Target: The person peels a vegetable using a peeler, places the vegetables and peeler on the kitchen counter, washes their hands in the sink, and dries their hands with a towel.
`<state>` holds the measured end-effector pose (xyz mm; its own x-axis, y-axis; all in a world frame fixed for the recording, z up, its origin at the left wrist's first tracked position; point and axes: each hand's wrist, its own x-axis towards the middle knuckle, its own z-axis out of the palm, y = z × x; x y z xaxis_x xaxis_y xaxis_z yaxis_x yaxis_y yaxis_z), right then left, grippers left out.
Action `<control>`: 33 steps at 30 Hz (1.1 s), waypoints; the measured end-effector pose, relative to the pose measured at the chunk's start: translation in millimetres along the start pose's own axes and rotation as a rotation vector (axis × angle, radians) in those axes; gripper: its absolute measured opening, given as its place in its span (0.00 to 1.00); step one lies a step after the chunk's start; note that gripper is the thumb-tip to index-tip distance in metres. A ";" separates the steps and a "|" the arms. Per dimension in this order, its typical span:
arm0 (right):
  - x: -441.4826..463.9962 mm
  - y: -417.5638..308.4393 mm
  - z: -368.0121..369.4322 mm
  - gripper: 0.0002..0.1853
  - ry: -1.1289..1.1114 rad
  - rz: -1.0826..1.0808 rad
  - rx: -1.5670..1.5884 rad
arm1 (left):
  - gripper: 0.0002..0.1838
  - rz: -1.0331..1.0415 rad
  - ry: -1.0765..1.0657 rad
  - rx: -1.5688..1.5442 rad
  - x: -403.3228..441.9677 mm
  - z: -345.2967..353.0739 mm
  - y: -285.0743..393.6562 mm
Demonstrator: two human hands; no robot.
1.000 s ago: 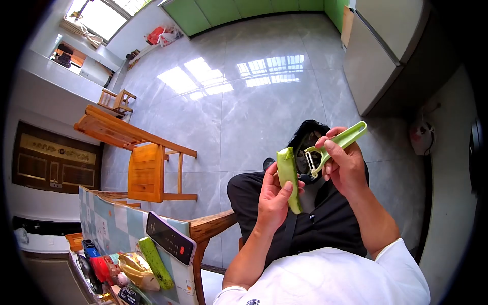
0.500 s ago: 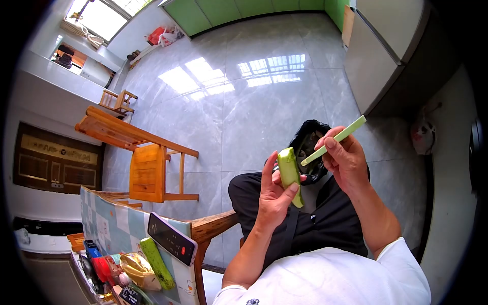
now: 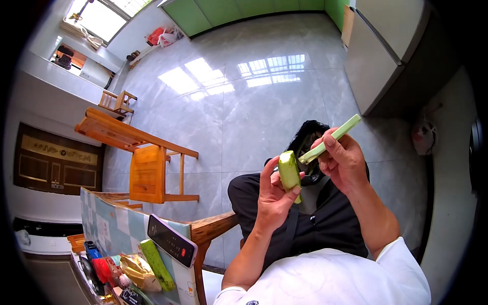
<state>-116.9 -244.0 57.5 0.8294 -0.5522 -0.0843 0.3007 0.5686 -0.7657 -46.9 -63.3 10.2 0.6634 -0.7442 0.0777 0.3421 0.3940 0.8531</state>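
My left hand [image 3: 275, 198] is wrapped round a pale green peeled vegetable [image 3: 289, 172], its cut end pointing up and away from me. In my right hand [image 3: 343, 158] is a light green peeler [image 3: 333, 137], seen edge-on, its head close to the upper end of the vegetable. Beneath both hands, between my knees, a black bag [image 3: 309, 133] hangs open, partly hidden by my right hand and the peeler.
On the checked tablecloth [image 3: 122, 222] at lower left lie a phone [image 3: 172, 240], another green vegetable [image 3: 157, 265], a gold packet [image 3: 138, 272] and red items. A wooden chair [image 3: 147, 174] stands beyond the table. A fridge [image 3: 373, 61] is at upper right.
The peeler has turned from showing its broad face to edge-on, and its head has come nearer the vegetable. The vegetable is tilted with its far end more toward me and has turned in my left hand.
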 end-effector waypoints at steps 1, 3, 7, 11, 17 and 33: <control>0.4 0.1 -2.2 0.11 -0.018 0.025 0.005 | 0.44 0.018 0.005 0.028 0.0 1.7 0.6; 0.1 0.6 -6.0 0.11 -0.036 0.049 0.008 | 0.45 0.020 0.009 0.058 -1.5 0.7 -2.0; -1.1 1.6 -9.0 0.11 -0.033 0.092 0.002 | 0.45 0.049 0.005 0.147 -1.7 -2.6 -8.4; -2.9 -3.6 -3.9 0.09 0.053 0.115 0.044 | 0.45 0.066 -0.005 0.179 -0.6 -0.6 -10.0; -0.9 0.5 -5.2 0.09 0.056 0.130 0.081 | 0.44 0.083 -0.005 0.291 -0.9 1.9 -8.2; 2.6 9.5 8.9 0.09 0.075 0.141 0.067 | 0.44 0.053 0.020 0.175 0.5 13.8 -1.7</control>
<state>-107.7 -234.6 55.6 0.8287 -0.5069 -0.2374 0.2167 0.6817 -0.6989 -56.4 -71.8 15.9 0.6911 -0.7133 0.1162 0.1861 0.3310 0.9251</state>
